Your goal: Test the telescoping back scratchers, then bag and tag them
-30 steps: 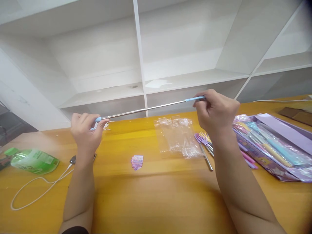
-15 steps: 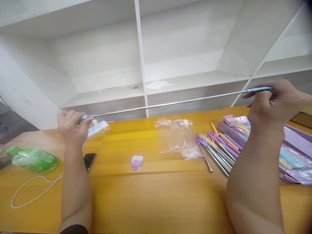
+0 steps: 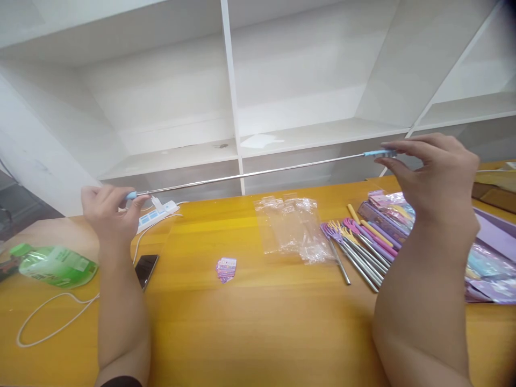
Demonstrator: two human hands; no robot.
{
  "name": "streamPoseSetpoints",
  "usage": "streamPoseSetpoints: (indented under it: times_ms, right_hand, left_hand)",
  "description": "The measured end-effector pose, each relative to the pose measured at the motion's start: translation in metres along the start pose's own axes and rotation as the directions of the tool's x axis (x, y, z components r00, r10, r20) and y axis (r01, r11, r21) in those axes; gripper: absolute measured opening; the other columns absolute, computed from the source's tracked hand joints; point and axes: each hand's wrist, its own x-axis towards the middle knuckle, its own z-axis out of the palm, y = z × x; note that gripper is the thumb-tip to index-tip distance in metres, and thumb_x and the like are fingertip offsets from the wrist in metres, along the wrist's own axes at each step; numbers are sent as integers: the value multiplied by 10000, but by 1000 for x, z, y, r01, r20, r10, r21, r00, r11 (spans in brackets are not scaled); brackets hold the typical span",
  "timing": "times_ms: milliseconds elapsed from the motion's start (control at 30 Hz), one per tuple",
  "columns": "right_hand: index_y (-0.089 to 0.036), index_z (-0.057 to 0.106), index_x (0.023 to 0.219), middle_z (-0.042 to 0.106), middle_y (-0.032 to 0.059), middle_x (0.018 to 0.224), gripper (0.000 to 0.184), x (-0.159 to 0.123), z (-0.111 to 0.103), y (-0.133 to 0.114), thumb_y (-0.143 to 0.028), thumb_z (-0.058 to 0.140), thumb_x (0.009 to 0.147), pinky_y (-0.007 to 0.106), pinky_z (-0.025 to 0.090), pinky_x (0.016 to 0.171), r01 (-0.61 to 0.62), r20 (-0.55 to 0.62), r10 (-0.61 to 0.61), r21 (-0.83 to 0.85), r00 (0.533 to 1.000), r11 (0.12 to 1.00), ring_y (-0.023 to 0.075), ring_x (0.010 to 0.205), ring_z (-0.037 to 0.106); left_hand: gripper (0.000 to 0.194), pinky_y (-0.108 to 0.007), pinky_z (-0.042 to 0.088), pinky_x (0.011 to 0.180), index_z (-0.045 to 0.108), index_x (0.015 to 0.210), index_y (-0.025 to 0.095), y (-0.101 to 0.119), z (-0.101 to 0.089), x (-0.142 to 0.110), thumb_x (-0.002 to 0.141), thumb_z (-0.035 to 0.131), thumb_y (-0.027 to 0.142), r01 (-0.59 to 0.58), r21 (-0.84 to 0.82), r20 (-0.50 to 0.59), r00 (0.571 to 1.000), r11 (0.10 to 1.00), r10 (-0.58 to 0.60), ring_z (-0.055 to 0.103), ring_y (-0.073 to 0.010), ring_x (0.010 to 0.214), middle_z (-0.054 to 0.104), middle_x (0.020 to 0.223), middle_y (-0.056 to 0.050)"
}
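A telescopic back scratcher (image 3: 250,175) with a thin metal rod stretches between my two hands above the table. My left hand (image 3: 110,210) is closed around its light blue handle end, mostly hidden by the fingers. At the other end, my right hand (image 3: 433,166) pinches the light blue claw head between thumb and fingers. The rod slopes slightly up toward the right. More back scratchers (image 3: 360,258), with purple, yellow and pink claws and metal rods, lie in a bundle on the table near my right forearm.
Clear plastic bags (image 3: 288,228) and a small stack of printed cards (image 3: 226,270) lie on the wooden table (image 3: 258,333). Packaged pieces (image 3: 489,269) are at right. A green bottle (image 3: 56,265), phone (image 3: 147,269), cable and power strip (image 3: 157,216) are at left. White shelves (image 3: 298,75) stand behind.
My right hand has moved left with the claw head, and the metal rod between my hands looks shorter. My right fingers have shifted to a pinch. My left hand moved slightly left.
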Motion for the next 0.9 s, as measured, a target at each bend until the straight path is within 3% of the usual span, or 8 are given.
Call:
streamPoseSetpoints:
  times_ms: [100,167,267,400,600,900]
  right_hand:
    - [-210,885,987,839,138,1033,128,2,0,-4,-317,888,916,318,553,883,45,-5,-45,51,999,998,218,972,754]
    - [-219,873,940,839,129,1008,134,2,0,-8,-349,850,953,320,547,867,46,25,-48,69,999,997,214,951,744]
    - [-225,857,966,829,125,1030,145,0,0,-12,-364,817,977,329,531,853,31,66,-36,80,997,996,219,954,727]
    - [-229,849,991,796,112,950,156,-4,6,-13,-366,775,996,339,506,807,67,35,-69,76,997,995,224,903,690]
    - [-246,830,1007,799,93,1001,121,-7,14,-16,-331,745,991,339,518,868,101,16,-103,106,995,989,233,957,700]
    - [-243,806,958,706,103,911,244,-8,37,2,-424,654,1019,382,495,823,120,-87,-112,100,990,988,255,911,633]
  left_hand:
    - [772,-353,318,744,655,687,253,0,1,0,887,478,977,-3,13,24,1000,1000,2,352,-213,722,467,545,-16]
    - [785,-358,313,748,641,683,249,-1,2,0,894,454,982,-26,24,16,1000,999,25,344,-208,707,469,548,-15]
    - [780,-356,302,746,639,674,241,-3,2,0,908,464,964,-46,34,2,999,998,45,346,-202,698,478,546,-17]
    - [756,-348,300,742,654,667,229,-3,2,0,935,498,919,-60,15,-12,998,998,61,349,-189,676,488,542,-11]
    - [674,-352,317,749,679,674,226,-8,4,-1,951,595,835,-123,-11,-76,990,992,122,347,-179,658,509,546,-3]
    - [698,-351,290,724,664,674,233,-5,11,-4,933,564,874,-36,-21,-29,999,999,36,324,-192,675,480,552,-16]
